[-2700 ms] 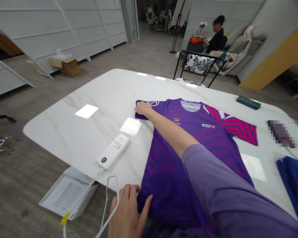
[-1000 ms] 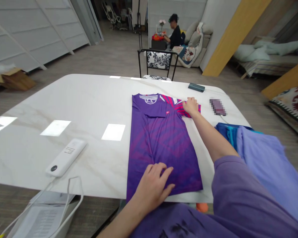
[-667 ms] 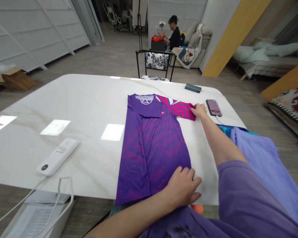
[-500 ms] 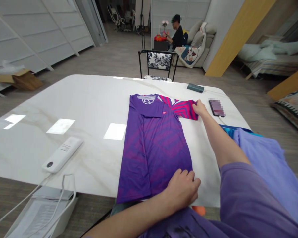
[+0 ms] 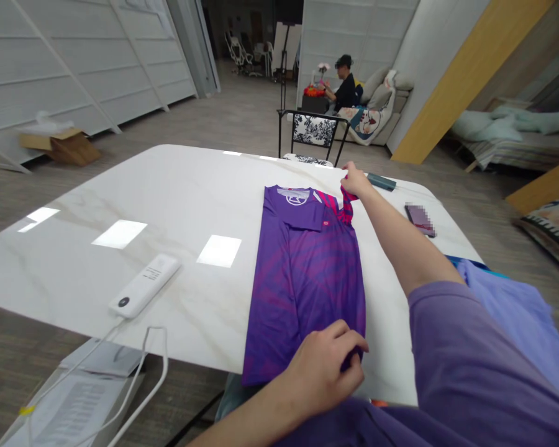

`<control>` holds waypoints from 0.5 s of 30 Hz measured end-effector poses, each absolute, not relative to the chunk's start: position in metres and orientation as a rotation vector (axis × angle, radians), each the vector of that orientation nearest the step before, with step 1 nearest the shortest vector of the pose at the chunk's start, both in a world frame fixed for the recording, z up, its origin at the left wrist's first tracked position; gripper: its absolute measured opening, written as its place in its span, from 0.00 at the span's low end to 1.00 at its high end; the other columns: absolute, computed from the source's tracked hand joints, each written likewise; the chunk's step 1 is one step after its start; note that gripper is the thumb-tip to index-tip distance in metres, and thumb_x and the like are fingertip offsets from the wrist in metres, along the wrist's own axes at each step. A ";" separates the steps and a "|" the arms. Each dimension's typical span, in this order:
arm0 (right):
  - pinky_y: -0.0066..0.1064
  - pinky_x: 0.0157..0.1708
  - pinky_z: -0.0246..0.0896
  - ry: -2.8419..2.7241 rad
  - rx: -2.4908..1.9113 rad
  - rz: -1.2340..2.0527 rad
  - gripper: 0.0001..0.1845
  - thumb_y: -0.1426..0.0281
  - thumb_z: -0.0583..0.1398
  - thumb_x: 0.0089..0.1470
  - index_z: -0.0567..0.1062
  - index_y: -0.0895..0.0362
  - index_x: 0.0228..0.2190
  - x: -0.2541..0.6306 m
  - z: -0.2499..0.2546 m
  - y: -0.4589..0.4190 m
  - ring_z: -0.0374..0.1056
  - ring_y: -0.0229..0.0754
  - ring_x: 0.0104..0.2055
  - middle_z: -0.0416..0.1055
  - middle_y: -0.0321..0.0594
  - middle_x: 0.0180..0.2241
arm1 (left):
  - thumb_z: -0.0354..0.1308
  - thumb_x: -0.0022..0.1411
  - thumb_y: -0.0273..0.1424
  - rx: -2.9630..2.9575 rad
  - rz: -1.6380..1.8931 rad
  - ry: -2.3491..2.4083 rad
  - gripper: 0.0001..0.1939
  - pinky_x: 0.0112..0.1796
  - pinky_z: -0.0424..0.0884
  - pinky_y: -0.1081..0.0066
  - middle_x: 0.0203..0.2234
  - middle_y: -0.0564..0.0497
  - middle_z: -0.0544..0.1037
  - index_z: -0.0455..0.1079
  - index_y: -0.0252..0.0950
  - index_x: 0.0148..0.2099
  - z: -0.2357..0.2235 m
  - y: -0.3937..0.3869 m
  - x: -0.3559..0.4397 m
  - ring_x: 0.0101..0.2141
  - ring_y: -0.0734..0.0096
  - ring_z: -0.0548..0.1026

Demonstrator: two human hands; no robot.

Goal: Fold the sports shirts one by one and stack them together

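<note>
A purple and pink T-shirt (image 5: 323, 267) lies on the white table in front of me. Its left side is folded inward, with that sleeve flat across the chest. My right hand (image 5: 355, 182) pinches the striped pink sleeve at the right shoulder and holds it raised, so the cloth bunches up. At the hem, my left hand (image 5: 325, 365) is closed on the shirt's lower right corner, fingers curled round the fabric. The part of the hem beneath my left forearm is hidden.
A white power bank (image 5: 146, 285) with a cable is at the left. A phone (image 5: 420, 220) and a dark green box-shaped item (image 5: 381, 181) lie at the right, near folded lavender clothing (image 5: 507, 310). A chair (image 5: 313, 130) stands beyond the table (image 5: 205, 198); a person (image 5: 347, 87) sits farther back.
My right hand has lifted the right sleeve and brought it inward, away from the table. My left hand has curled tighter at the lower right corner. The camera view has shifted slightly.
</note>
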State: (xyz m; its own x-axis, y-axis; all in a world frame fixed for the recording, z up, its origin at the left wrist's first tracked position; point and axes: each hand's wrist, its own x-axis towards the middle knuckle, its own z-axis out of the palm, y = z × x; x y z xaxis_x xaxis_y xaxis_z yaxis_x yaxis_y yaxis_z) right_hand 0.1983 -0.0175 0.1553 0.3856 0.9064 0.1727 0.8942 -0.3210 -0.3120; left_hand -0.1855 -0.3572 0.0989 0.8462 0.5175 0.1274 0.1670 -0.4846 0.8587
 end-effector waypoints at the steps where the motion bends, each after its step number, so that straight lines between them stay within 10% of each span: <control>1: 0.49 0.66 0.70 -1.607 -2.278 0.067 0.31 0.72 0.61 0.72 0.67 0.66 0.72 0.178 0.160 -0.002 0.77 0.59 0.60 0.79 0.64 0.58 | 0.61 0.72 0.27 1.996 0.494 0.528 0.14 0.47 0.86 0.59 0.49 0.46 0.85 0.78 0.49 0.54 0.102 -0.354 -0.198 0.44 0.61 0.86; 10: 0.47 0.63 0.74 -1.924 -1.917 0.376 0.38 0.54 0.60 0.78 0.60 0.59 0.77 0.029 0.138 0.061 0.80 0.53 0.51 0.85 0.51 0.52 | 0.67 0.67 0.35 1.715 0.284 0.726 0.11 0.40 0.84 0.59 0.41 0.52 0.89 0.78 0.51 0.52 0.083 -0.363 -0.281 0.38 0.59 0.88; 15: 0.45 0.63 0.73 -2.007 -2.087 0.329 0.26 0.55 0.62 0.76 0.76 0.58 0.65 0.061 0.110 0.003 0.80 0.56 0.57 0.84 0.53 0.57 | 0.68 0.71 0.39 1.815 0.125 0.673 0.05 0.38 0.80 0.61 0.34 0.56 0.87 0.80 0.51 0.48 0.089 -0.347 -0.307 0.35 0.61 0.87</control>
State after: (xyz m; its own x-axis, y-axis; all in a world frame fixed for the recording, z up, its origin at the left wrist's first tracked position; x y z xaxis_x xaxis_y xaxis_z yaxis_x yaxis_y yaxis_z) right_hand 0.0615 0.0031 0.1105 0.0384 0.9993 -0.0046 0.9483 -0.0379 -0.3152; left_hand -0.3070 -0.3473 0.0895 0.8306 0.5018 -0.2415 0.3816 -0.1971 0.9030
